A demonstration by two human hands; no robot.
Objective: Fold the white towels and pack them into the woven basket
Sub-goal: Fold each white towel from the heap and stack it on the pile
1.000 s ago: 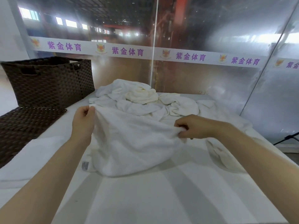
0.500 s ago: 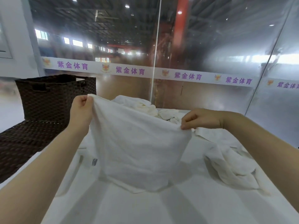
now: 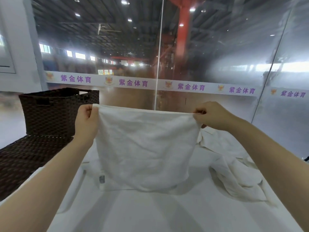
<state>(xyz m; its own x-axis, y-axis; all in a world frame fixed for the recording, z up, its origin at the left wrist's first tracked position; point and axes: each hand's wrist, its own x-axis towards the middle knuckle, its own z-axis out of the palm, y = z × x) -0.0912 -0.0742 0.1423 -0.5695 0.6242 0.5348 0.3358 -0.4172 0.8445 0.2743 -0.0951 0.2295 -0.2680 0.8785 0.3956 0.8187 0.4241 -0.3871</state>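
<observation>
A white towel (image 3: 145,148) hangs stretched between my two hands above the table, its lower edge touching the white surface. My left hand (image 3: 86,121) grips its upper left corner and my right hand (image 3: 210,115) pinches the upper right corner. The dark brown woven basket (image 3: 55,111) stands at the far left of the table. More crumpled white towels (image 3: 234,174) lie at the right; the held towel hides the pile behind it.
A flat woven lid (image 3: 25,161) lies in front of the basket at the left. A glass wall with a white banner (image 3: 190,87) runs behind the table (image 3: 167,213). Bare white surface lies in front of the towel.
Both hands have lifted the towel off the table and pulled its top edge taut and level. The view has tilted upward.
</observation>
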